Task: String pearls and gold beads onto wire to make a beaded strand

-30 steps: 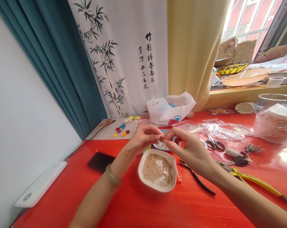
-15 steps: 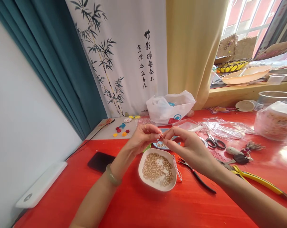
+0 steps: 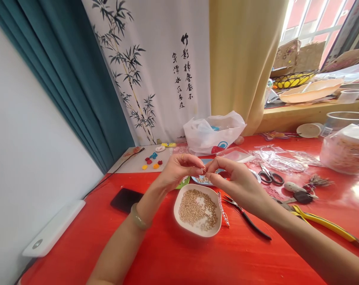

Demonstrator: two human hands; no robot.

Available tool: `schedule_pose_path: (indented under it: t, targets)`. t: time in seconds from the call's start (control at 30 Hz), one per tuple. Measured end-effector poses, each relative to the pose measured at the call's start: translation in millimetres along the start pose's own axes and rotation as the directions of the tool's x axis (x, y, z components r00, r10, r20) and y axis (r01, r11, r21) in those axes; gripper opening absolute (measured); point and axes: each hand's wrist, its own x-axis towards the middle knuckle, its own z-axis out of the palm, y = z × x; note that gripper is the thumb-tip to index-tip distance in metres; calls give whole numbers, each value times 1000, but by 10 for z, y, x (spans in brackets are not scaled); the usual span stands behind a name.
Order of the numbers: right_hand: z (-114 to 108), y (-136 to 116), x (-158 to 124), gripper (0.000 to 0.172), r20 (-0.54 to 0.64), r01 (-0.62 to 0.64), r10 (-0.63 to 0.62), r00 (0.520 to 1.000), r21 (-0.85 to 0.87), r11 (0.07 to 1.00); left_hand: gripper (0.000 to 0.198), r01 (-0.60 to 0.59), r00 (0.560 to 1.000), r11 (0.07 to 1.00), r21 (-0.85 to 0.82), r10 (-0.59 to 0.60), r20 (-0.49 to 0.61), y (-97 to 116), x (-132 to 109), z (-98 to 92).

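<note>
My left hand and my right hand meet fingertip to fingertip above the red table. Both pinch something tiny between thumb and forefinger; it is too small to name. A green bangle sits on my left wrist. Just below the hands stands a white bowl full of small gold beads. A beaded strip lies at the bowl's right side. A blue dish with more beads shows behind the fingers.
Black-handled pliers, yellow-handled pliers and scissors lie to the right. A black phone rests at left. A white plastic bag, clear packets and small coloured pieces are farther back. A white device sits at the left edge.
Both hands stay pinched together and have shifted slightly up and away from me. The camera view has drifted a little.
</note>
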Motion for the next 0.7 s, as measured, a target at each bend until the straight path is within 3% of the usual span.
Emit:
schedule_pose_path:
  t: [0.17,0.37,0.6,0.7]
  targets:
    - [-2,60,49,16,9,7,-8,1000,47,999,19,-16,1000,999,49,17,-22,23,-2,-27]
    - [-22,159,92,15,69,-8,-1,998,138,990,11,-21,999,994,111,26,-45,47,-11,-34]
    - [-46,227,140,22,236,-177,117,965,250,952,11,-56,988,982,182,80,-129,80,17,-63]
    - [-57,239,162,26,272,-189,119,955,246,951,12,-59,979,980,190,93,-179,79,27,-92]
